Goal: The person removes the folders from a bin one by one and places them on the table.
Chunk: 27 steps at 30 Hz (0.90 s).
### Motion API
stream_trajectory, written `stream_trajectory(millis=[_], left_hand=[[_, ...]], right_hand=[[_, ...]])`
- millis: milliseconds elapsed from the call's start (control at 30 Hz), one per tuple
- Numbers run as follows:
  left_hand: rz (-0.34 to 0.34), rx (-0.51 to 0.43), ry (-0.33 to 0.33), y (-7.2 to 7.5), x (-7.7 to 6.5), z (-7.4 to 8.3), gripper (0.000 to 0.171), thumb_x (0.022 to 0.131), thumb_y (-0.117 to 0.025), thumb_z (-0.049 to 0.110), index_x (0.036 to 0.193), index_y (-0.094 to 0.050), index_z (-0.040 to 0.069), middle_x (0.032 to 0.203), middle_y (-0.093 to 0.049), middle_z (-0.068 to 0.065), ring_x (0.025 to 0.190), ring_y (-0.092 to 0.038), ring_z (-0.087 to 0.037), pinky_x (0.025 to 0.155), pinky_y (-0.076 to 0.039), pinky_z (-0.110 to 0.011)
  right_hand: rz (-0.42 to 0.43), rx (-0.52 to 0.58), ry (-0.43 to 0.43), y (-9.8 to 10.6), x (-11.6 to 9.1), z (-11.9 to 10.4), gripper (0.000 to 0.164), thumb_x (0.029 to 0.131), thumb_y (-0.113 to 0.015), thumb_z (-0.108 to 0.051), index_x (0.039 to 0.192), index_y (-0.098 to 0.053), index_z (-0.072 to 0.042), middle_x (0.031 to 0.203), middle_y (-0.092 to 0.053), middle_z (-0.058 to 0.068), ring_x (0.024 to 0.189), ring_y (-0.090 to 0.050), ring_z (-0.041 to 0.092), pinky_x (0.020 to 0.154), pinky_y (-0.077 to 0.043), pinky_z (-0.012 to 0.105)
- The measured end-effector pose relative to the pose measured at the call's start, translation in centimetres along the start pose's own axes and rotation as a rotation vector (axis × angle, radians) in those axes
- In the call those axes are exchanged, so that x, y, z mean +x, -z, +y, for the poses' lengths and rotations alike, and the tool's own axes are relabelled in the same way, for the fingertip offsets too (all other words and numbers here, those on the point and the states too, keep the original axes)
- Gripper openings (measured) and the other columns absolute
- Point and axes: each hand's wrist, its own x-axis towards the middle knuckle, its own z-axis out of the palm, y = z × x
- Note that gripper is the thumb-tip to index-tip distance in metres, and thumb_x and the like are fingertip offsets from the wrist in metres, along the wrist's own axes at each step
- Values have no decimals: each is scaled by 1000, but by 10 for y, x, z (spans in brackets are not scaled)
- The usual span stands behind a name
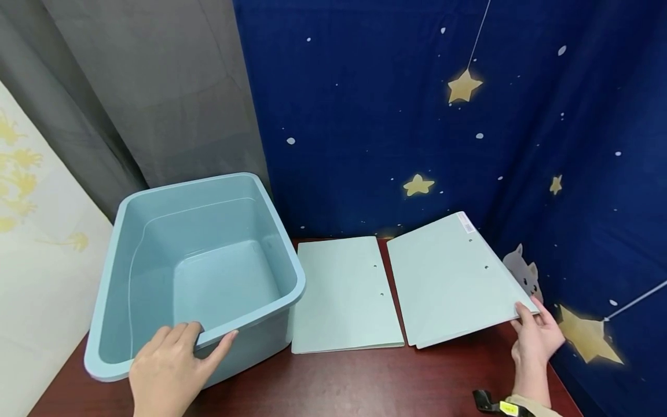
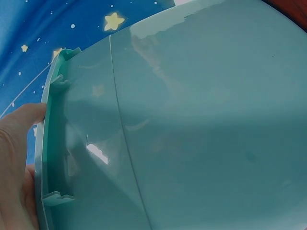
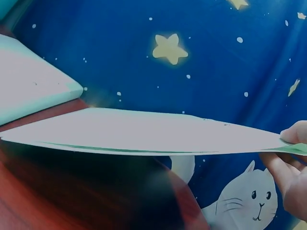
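Observation:
My left hand [image 1: 169, 368] grips the near rim of a blue plastic tub [image 1: 229, 272], thumb outside and fingers over the inner side. In the left wrist view the tub's smooth outer wall [image 2: 206, 120] fills most of the picture, with the left hand [image 2: 19, 158] at its rim. My right hand [image 1: 537, 336] pinches the near right corner of a pale green folder [image 1: 453, 284]. That corner is lifted, and the right wrist view shows the folder [image 3: 144, 132] tilted above the table, held by the right hand [image 3: 292, 167] between thumb and fingers.
Another pale green folder [image 1: 344, 295] lies flat between the tub and the held one. All stand on a dark red wooden table [image 1: 323, 382]. Behind hang a blue star-patterned curtain [image 1: 365, 116] and a grey curtain [image 1: 172, 98]; a white patterned cloth [image 1: 41, 243] is at left.

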Motion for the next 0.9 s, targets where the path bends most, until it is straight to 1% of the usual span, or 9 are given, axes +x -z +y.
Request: stream_trajectory(millis=[67, 100, 200, 400, 500, 633, 733, 900], left_hand=[[-2, 3, -5, 0, 0, 0, 68, 80, -38, 67, 52, -43, 5, 42, -30, 0, 39, -25, -16, 38, -18, -26], [-4, 3, -5, 0, 0, 0, 68, 80, -38, 67, 52, -44, 5, 42, -30, 0, 40, -26, -16, 38, -18, -26], [-7, 0, -6, 0, 1, 0, 68, 80, -39, 67, 52, -43, 5, 42, -30, 0, 40, -26, -16, 38, -19, -26], [-34, 17, -16, 2, 2, 1, 68, 81, -38, 66, 52, -44, 5, 43, -30, 0, 40, -26, -15, 38, -19, -26], [-45, 30, -22, 2, 2, 1, 68, 81, -38, 66, 53, -45, 4, 43, -30, 0, 40, -26, -15, 38, -20, -26], [-33, 17, -15, 2, 2, 1, 68, 81, -38, 66, 53, -45, 4, 43, -31, 0, 40, -26, -15, 38, -20, -26], [-30, 11, -10, 2, 2, 1, 69, 81, -38, 66, 53, -45, 4, 42, -31, -1, 40, -25, -15, 38, -19, -26], [-51, 25, -12, 2, 1, 1, 69, 81, -37, 66, 53, -46, 4, 43, -32, -1, 40, -27, -16, 38, -21, -26]], right_hand=[[-15, -10, 18, 16, 19, 17, 47, 67, -76, 4, 112, -64, -4, 91, -68, 5, 67, -66, 12, 43, -47, 21], [-14, 4, 13, 22, 26, 24, 48, 65, -77, 4, 110, -65, -5, 93, -68, 6, 68, -67, 12, 44, -47, 21], [5, 12, -10, 32, 35, 35, 49, 62, -79, 3, 109, -66, -6, 95, -68, 7, 70, -67, 14, 46, -49, 23], [26, -43, -52, 36, 29, 39, 53, 59, -82, -1, 109, -66, -7, 95, -67, 4, 74, -67, 13, 50, -50, 23], [27, -87, -51, 38, 25, 39, 54, 59, -83, -3, 110, -66, -8, 93, -66, 2, 74, -67, 11, 51, -50, 22], [30, -126, -50, 40, 22, 40, 55, 59, -83, -3, 111, -65, -7, 88, -67, 0, 73, -66, 8, 53, -50, 21], [35, -157, -47, 42, 20, 41, 53, 60, -82, -4, 110, -65, -7, 86, -66, -1, 71, -66, 7, 54, -50, 20], [25, -238, -38, 46, 19, 42, 47, 62, -81, -4, 107, -66, -7, 86, -65, -3, 68, -66, 5, 54, -50, 19]])
